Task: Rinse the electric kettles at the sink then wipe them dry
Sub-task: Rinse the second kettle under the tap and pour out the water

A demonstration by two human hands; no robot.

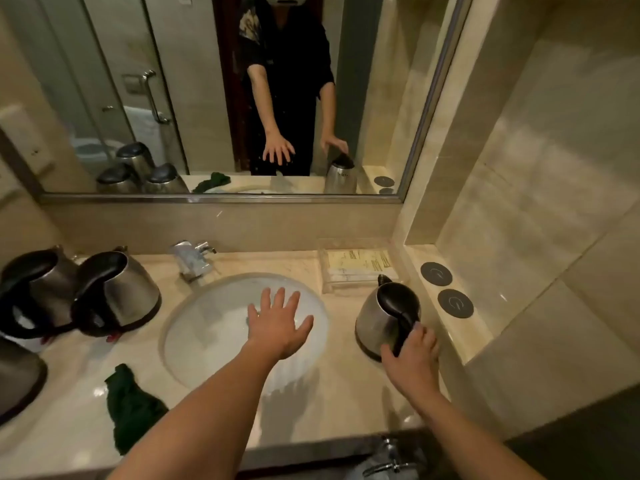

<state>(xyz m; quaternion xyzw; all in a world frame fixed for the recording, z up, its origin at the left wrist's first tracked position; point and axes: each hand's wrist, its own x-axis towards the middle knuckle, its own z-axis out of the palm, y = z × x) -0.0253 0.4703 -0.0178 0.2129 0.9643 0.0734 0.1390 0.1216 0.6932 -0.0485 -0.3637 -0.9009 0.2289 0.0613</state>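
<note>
Steel kettle (382, 318) stands upright on the bench (329, 393), right of the sink (194, 327). Your right hand (410, 351) curls round its black handle, which faces you; the spout points away, toward the mirror (207, 98). Your left hand (278, 322) is spread flat, fingers straight, palm down over the sink bowl, holding nothing. Whether it touches the basin you cannot tell.

Two more kettles (117, 296) stand upright at the left of the bench, touching or nearly so; another sits at the frame's left edge. Dark green cloth (131, 407) lies crumpled near the front edge. Faucet (192, 258) sits behind the sink. Clear tray (353, 268) holds packets beside two round dark coasters (446, 289). Beige marble walls.
</note>
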